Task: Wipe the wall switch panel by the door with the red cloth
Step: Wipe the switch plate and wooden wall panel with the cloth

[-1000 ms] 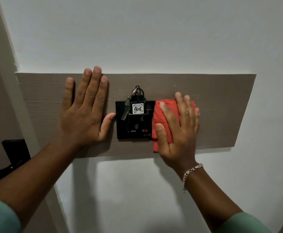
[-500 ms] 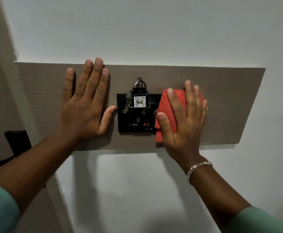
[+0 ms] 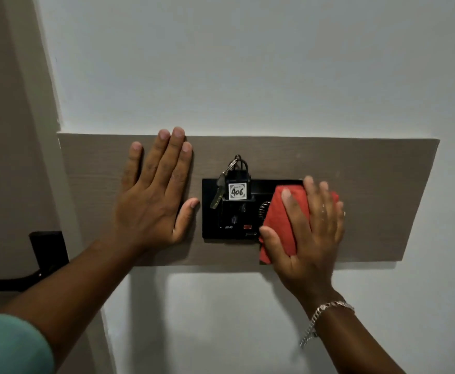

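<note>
A black switch panel (image 3: 212,225) is mounted on a grey-brown wooden board (image 3: 377,201) on the white wall. A key tag marked 406 (image 3: 237,191) with keys sits in a slot at the panel's top. My right hand (image 3: 310,233) lies flat on the folded red cloth (image 3: 280,225), pressing it against the panel's right part and the board beside it. My left hand (image 3: 153,193) rests flat on the board just left of the panel, fingers spread, thumb near the panel's edge, holding nothing.
The door frame (image 3: 45,130) runs down the left side, with a black door handle and plate (image 3: 48,252) at lower left. White wall (image 3: 248,63) surrounds the board above, below and to the right.
My right hand has slid the red cloth a little to the right over the panel. The left hand has stayed flat on the board. The camera has tilted up, so everything sits lower in view.
</note>
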Motion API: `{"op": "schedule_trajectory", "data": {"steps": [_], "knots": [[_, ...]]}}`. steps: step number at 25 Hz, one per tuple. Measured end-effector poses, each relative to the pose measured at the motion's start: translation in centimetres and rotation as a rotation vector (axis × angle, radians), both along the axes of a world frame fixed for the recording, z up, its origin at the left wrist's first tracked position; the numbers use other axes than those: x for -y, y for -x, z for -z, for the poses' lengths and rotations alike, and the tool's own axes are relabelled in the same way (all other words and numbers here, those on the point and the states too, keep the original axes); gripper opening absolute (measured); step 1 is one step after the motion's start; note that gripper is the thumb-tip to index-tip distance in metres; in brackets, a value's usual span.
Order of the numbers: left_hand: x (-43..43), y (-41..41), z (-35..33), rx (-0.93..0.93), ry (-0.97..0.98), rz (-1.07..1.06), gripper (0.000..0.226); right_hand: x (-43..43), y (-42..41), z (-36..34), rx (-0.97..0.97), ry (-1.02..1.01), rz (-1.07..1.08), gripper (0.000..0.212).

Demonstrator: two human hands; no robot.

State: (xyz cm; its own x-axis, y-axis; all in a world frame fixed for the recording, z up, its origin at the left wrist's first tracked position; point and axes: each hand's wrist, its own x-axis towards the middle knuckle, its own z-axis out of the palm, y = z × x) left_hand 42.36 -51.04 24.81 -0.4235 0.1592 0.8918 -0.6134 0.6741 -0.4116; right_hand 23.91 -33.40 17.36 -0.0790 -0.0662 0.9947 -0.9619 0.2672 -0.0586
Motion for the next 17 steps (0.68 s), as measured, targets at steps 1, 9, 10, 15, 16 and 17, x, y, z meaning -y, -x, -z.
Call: {"op": "schedule_trajectory", "data": {"steps": [1, 9, 10, 15, 16, 17], "knots": [[0.2, 0.1, -0.1, 0.001, 0.012, -0.012, 0.076, -0.2, 0.2, 0.1, 0.024, 0.007, -0.002, 0.056], [0.2, 0.0, 0.1, 0.005, 0.002, -0.039, 0.077, -0.1, -1.8, 0.8, 0.065, -0.102, -0.014, 0.060], [0.3, 0.0, 0.1, 0.004, 0.009, -0.041, 0.078, -0.8, -0.8, 0.8, 0.012, -0.155, -0.013, 0.061], [0.5, 0.2, 0.2, -0.009, 0.017, -0.017, 0.078, 0.7, -2.1, 0.3, 0.065, -0.095, -0.057, 0.060], [0.4, 0.2, 0.2, -0.011, 0.014, -0.017, 0.078, 0.9, -2.5, 0.8, 0.030, -0.107, -0.044, 0.060], [0.4, 0.1, 0.3, -0.016, 0.013, -0.016, 0.078, 0.8, -2.4, 1.3, -0.016, -0.134, -0.035, 0.059]]}}
